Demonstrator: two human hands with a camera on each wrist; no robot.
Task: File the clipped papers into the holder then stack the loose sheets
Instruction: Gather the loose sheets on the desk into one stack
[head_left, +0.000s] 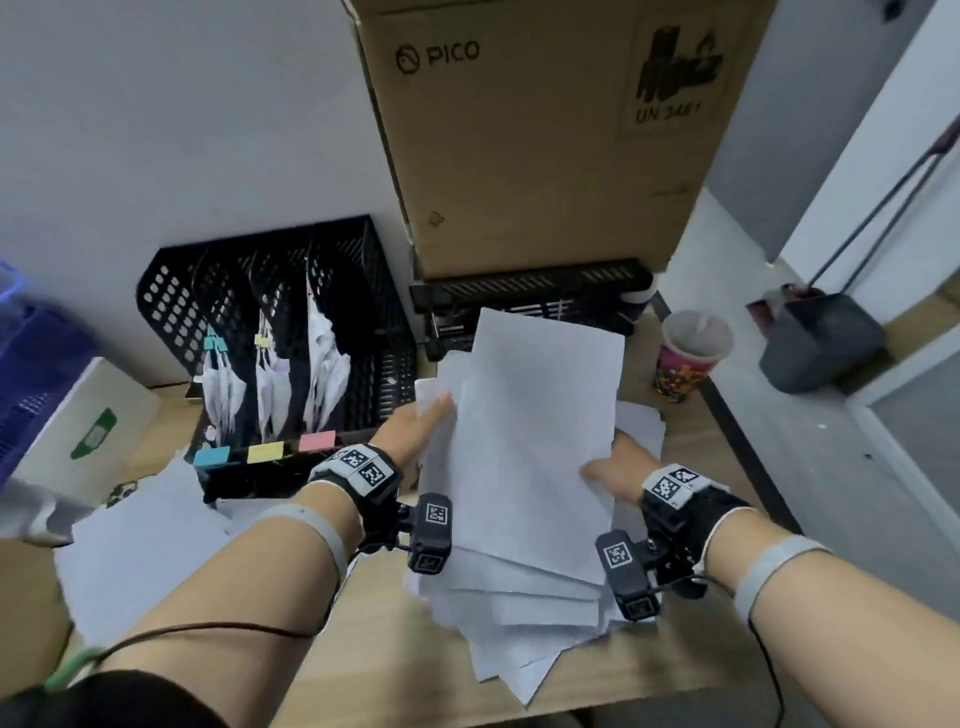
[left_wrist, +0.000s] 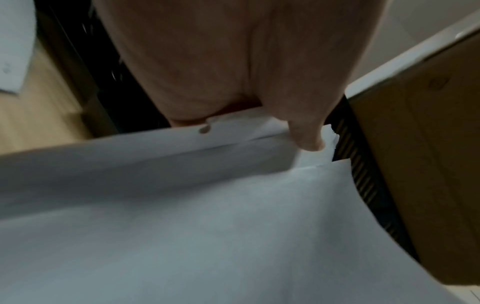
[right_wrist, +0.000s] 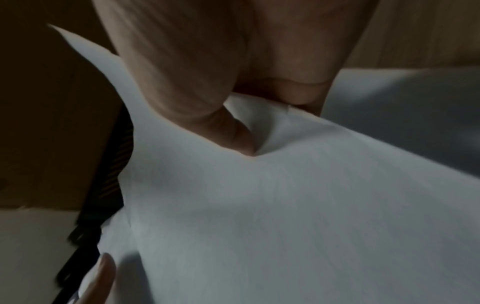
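A fanned bundle of loose white sheets (head_left: 535, 441) is raised off the wooden table between my two hands. My left hand (head_left: 421, 426) grips its left edge, thumb on top (left_wrist: 309, 135). My right hand (head_left: 618, 467) pinches the right edge, thumb pressing into the paper (right_wrist: 241, 142). The black mesh file holder (head_left: 363, 291) stands at the left rear; clipped paper bundles with teal (head_left: 214, 344) and yellow (head_left: 262, 340) clips and a third bundle (head_left: 324, 364) sit in its slots. Blue, yellow and pink labels (head_left: 265, 451) mark its front.
A large cardboard box (head_left: 545, 130) rests on a black tray (head_left: 530, 291) behind the sheets. A patterned paper cup (head_left: 685, 353) stands at the right rear. More loose paper (head_left: 145, 540) lies at the left front, beside a white box (head_left: 78, 421) and a blue crate (head_left: 31, 364).
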